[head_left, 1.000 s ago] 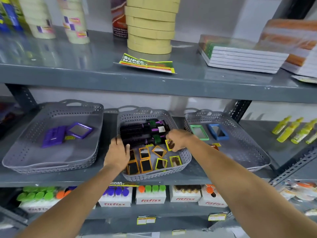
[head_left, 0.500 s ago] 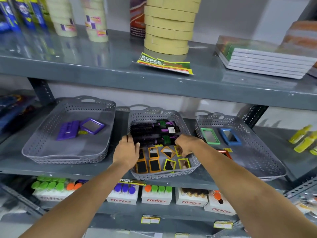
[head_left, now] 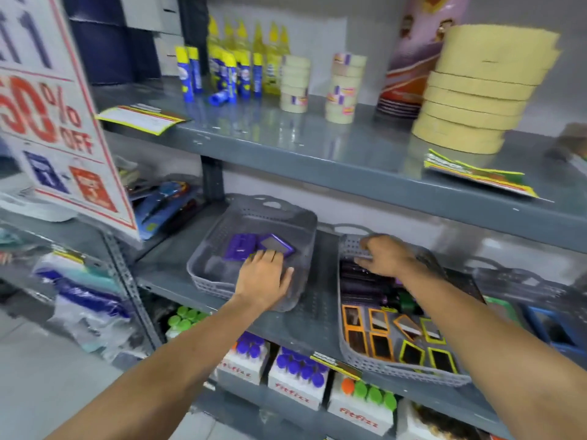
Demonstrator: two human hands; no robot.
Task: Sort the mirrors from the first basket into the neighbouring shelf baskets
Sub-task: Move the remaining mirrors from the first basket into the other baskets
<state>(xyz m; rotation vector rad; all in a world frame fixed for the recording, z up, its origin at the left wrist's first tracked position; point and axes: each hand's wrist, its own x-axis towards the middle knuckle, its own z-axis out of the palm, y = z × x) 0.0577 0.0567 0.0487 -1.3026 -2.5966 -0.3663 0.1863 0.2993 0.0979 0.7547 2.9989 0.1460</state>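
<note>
Mirrors with orange point(head_left: 379, 344) and yellow frames point(head_left: 411, 355) lie flat in rows at the front of the middle grey basket point(head_left: 403, 373) on the shelf. Two purple mirrors point(head_left: 275, 245) sit in the left grey basket point(head_left: 203, 274). The person's left hand point(head_left: 265, 281) rests palm down inside that left basket, fingers spread and loose, just beside the purple pair. The right hand point(head_left: 386, 255) hovers over the back of the middle basket, curled; I cannot tell whether it grips anything.
</note>
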